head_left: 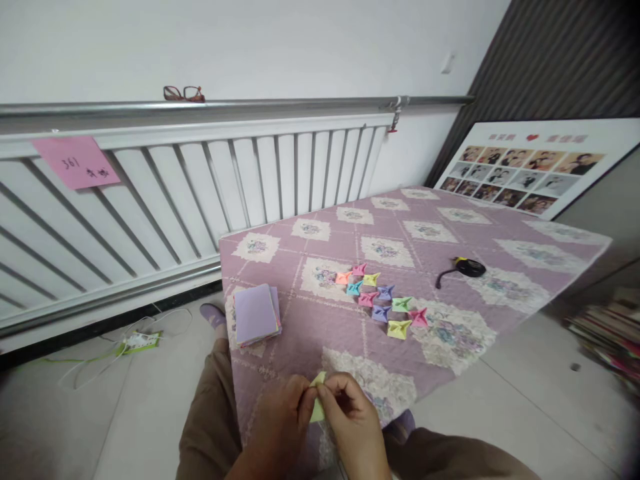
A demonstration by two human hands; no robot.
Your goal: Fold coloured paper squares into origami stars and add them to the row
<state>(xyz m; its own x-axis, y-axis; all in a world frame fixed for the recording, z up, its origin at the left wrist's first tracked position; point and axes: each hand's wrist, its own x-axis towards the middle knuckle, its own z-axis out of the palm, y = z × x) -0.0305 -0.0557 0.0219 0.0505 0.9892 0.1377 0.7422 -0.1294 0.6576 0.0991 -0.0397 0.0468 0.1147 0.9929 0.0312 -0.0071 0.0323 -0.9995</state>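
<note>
A small piece of pale yellow-green folded paper (318, 412) is pinched between my two hands, just above the near end of the table. My left hand (284, 417) grips its left side with thumb and finger. From the right, my right hand (353, 417) presses thumb and fingertips on the same paper, close to the left thumb. Part of the paper is hidden behind my fingers. Beyond my hands, several small folded paper figures (381, 313) in pink, yellow, blue, purple, green and orange stand in two rough rows. Left of them lies a stack of coloured paper (255, 313), purple on top.
A purple flowered cloth (295, 333) covers the table. A black corded object (469, 267) lies toward its right side. Behind are a white radiator (190, 193) and a photo board (530, 167). Glasses (184, 94) rest on the pipe. A power strip (141, 341) lies on the floor.
</note>
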